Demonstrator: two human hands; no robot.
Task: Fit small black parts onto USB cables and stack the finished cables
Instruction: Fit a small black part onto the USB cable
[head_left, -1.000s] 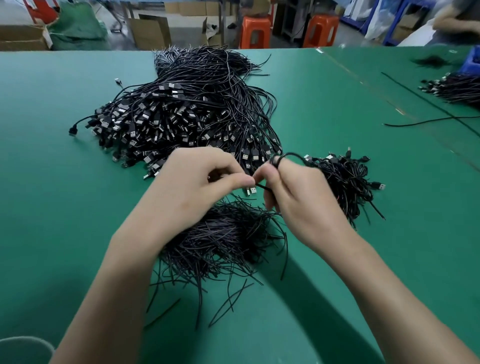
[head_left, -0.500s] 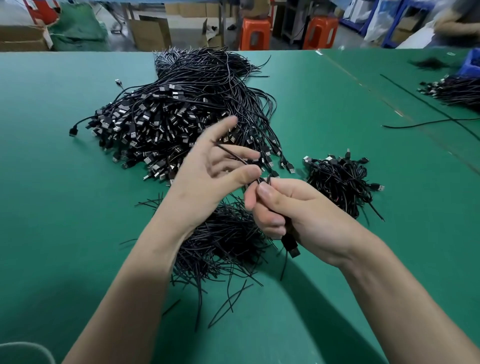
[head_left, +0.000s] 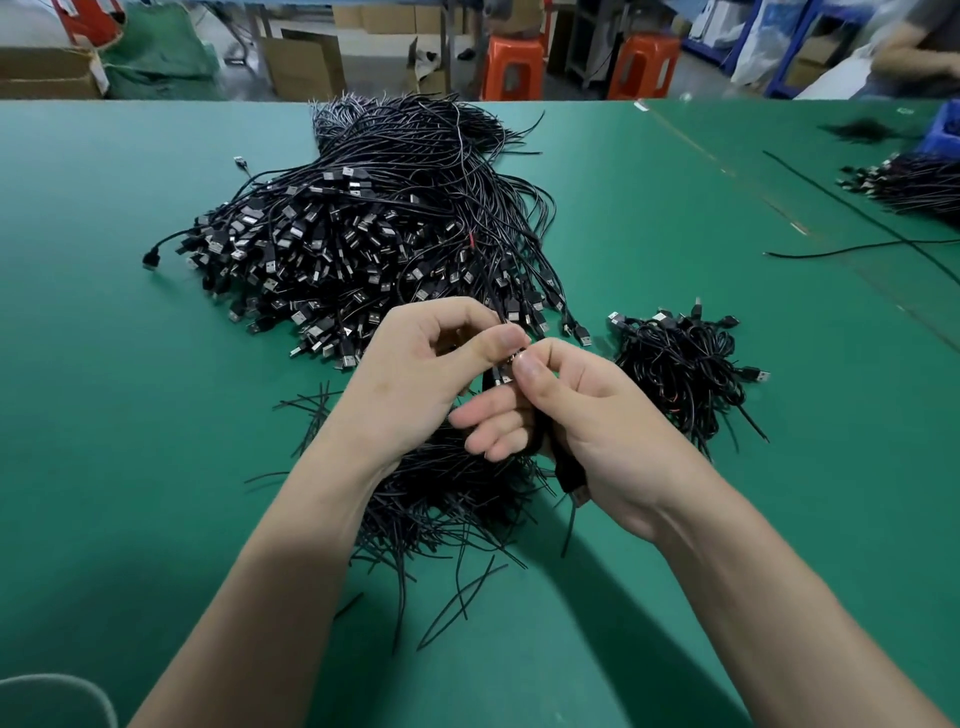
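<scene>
View from a head-worn camera, looking down at a person's two bare forearms over a green bench (head_left: 130, 415). The left grip (head_left: 415, 374) is curled, its thumb and forefinger closed in a fine pinch on what is probably the small black part (head_left: 510, 357), though that piece is too small to make out clearly. The right grip (head_left: 587, 415) sits just beside it, thumb tips nearly touching. It is closed around a folded USB cable (head_left: 569, 475), which runs through the palm so that the plug end pokes out below the heel of the hand. Bunching the cable this way likely holds the slack out of the way and steadies the working end for the left grip's fitting. Directly beneath both grips lies a heap of thin black strands (head_left: 441, 499), near enough that either hand could pick from it without reaching. Beyond the left grip, farther from the person, spreads a large pile of cables (head_left: 363, 249) with their plugs facing toward the person, which seems to be the unfinished supply. Just past the right grip, on its outer side, sits a small tangled stack (head_left: 680, 364) of cables, seemingly the finished ones, an easy drop for that hand. Well away to the right are another heap of cables (head_left: 909, 182) and a loose wire (head_left: 857, 244). Orange stools (head_left: 511, 62) and cardboard boxes (head_left: 306, 62) stand behind the bench.
</scene>
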